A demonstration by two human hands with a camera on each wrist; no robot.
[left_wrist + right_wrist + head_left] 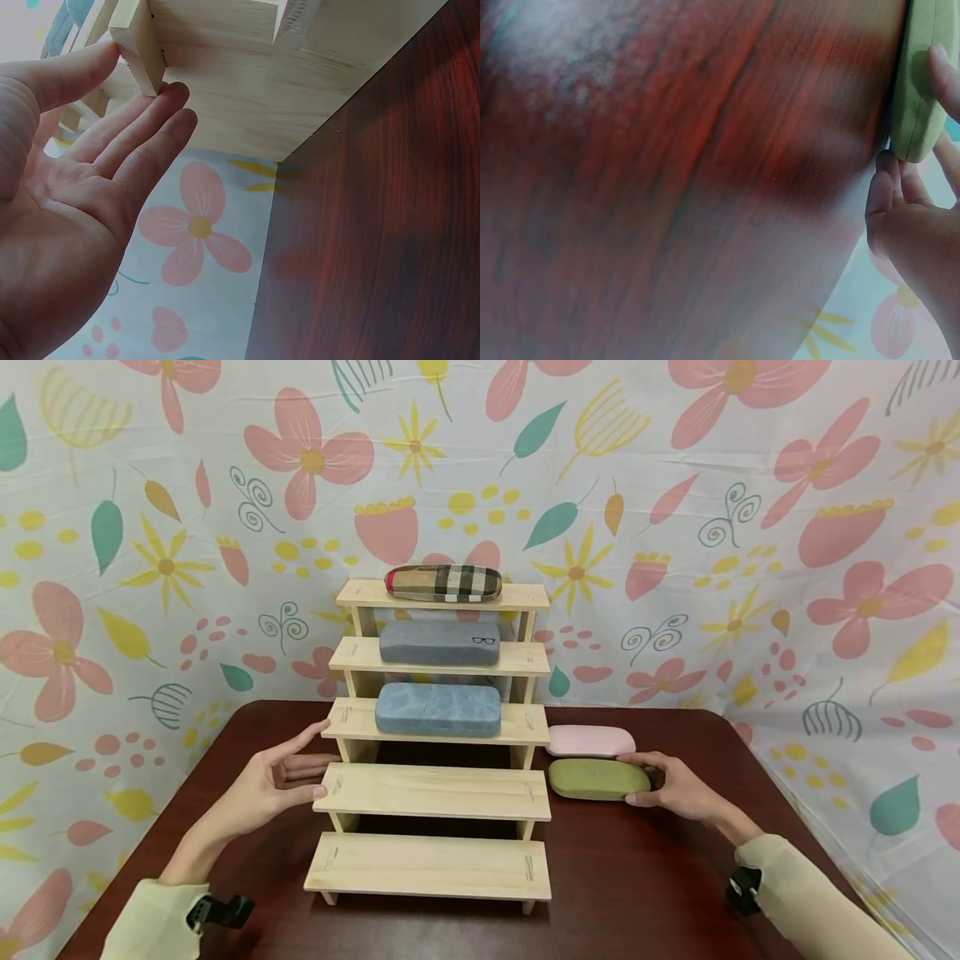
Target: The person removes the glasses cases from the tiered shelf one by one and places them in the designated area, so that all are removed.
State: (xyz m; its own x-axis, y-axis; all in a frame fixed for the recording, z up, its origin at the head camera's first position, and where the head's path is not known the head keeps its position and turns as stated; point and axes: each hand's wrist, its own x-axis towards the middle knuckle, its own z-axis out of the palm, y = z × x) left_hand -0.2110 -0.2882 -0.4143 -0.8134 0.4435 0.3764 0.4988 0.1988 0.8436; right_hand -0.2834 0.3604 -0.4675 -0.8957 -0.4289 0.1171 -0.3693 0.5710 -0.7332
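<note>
My right hand (678, 787) grips the right end of an olive-green glasses case (588, 779), its thumb at the near edge and fingers at the far side. In the right wrist view, the thumb (946, 82) presses the case's side. A pink glasses case (592, 741) lies just behind it on the table. My left hand (262, 785) touches the left side of a wooden tiered stand (435, 789), fingers mostly straight, with index fingertip and thumb at the ends of two shelves. Its fingertips (176, 94) meet a shelf's end in the left wrist view.
On the stand's upper tiers sit a plaid case (444, 582), a grey-blue case (439, 642) and a light blue case (438, 708), one per shelf. The two lowest shelves are bare. Behind the dark red-brown table (645, 893) hangs a flowered cloth (465, 468).
</note>
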